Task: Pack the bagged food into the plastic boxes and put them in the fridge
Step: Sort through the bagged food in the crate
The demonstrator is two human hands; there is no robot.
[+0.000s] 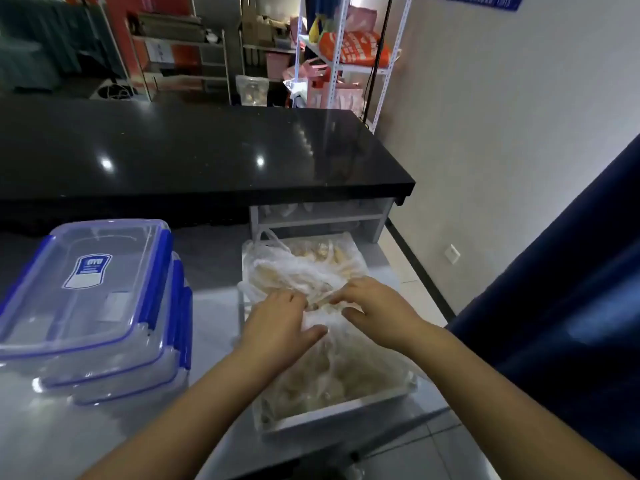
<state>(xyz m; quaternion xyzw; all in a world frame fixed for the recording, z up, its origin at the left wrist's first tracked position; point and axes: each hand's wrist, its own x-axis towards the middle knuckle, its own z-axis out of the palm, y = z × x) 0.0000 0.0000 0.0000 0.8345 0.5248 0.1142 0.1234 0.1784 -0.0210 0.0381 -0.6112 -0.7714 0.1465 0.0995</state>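
The white tray [332, 419] of bagged food [311, 271] was set at the tabletop's [214, 271] right edge — stacked plastic boxes [93, 306] leftward. The thin bag plastic was pinched by left hand [280, 327] and right hand [374, 313] — forearms converging.

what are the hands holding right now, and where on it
Both the left hand and the right hand pinch the thin plastic bag of food at its bunched film near the middle, where it lies in the white tray.
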